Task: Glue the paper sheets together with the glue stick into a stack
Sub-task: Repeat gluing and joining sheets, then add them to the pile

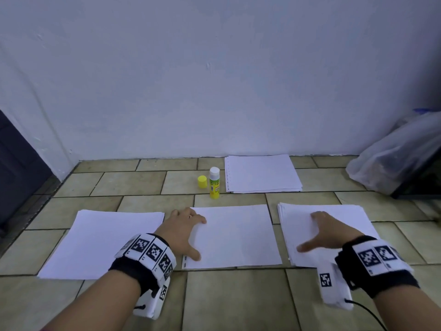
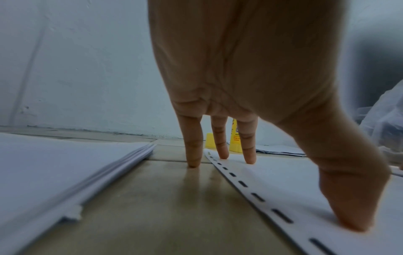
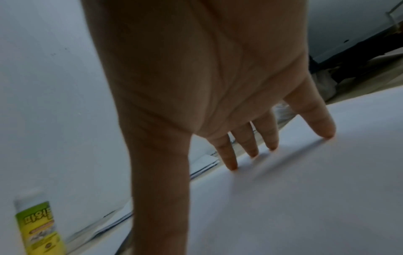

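My left hand (image 1: 182, 231) rests spread on the left edge of the middle sheet (image 1: 235, 236), fingers straight and apart, clamped on nothing. In the left wrist view the thumb and two fingertips (image 2: 249, 158) press the paper just inside its row of dark slots, while one fingertip lands on the bare floor (image 1: 143, 182) just beside the sheet's edge.

My right hand (image 1: 328, 234) lies spread on the right pile of paper (image 1: 353, 216), fingers straight and apart, thumb pointing toward 9 o'clock, holding nothing. The right wrist view shows the four fingertips (image 3: 231, 163) touching the top sheet.

Paper layout on the tiled floor, taking the middle sheet as centre:
- Left pile (image 1: 105, 242) at 9 o'clock, several sheets thick, apart from the middle sheet with a strip of floor between.
- Right pile at 3 o'clock, close beside the middle sheet without touching it.
- Far pile (image 1: 262, 174) at 12 to 1 o'clock, against the wall (image 1: 214, 80).

The glue stick (image 1: 214, 183) stands upright at 12 o'clock, uncapped, just left of the far pile. Its yellow cap (image 1: 202, 182) stands on the floor just beside it at 9 o'clock.

A clear plastic bag (image 1: 393, 158) lies at 2 o'clock by the wall.
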`<action>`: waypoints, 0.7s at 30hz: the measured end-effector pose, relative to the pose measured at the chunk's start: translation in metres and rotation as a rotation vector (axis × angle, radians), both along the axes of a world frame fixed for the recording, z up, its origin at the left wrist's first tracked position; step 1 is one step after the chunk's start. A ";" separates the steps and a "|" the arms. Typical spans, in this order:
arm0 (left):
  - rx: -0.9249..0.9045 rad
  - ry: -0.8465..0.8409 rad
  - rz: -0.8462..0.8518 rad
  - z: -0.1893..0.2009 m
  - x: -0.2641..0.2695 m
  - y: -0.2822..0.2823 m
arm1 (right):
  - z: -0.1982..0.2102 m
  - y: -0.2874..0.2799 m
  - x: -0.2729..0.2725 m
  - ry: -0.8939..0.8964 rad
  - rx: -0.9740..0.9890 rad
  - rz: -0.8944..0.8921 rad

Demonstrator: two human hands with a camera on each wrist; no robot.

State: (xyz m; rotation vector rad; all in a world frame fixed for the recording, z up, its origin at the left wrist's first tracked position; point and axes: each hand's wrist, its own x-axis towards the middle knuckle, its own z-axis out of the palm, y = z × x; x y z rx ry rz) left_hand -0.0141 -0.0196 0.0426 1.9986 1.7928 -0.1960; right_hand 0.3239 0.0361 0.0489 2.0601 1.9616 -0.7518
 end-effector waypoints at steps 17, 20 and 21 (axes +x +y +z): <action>-0.021 -0.002 -0.017 -0.003 0.000 -0.006 | 0.027 -0.011 -0.009 0.093 0.224 -0.002; -0.021 -0.008 -0.012 -0.004 0.000 -0.006 | 0.040 -0.023 -0.038 0.178 0.297 0.038; -0.020 -0.007 -0.013 -0.004 0.000 -0.006 | 0.042 -0.028 -0.052 0.211 0.301 0.081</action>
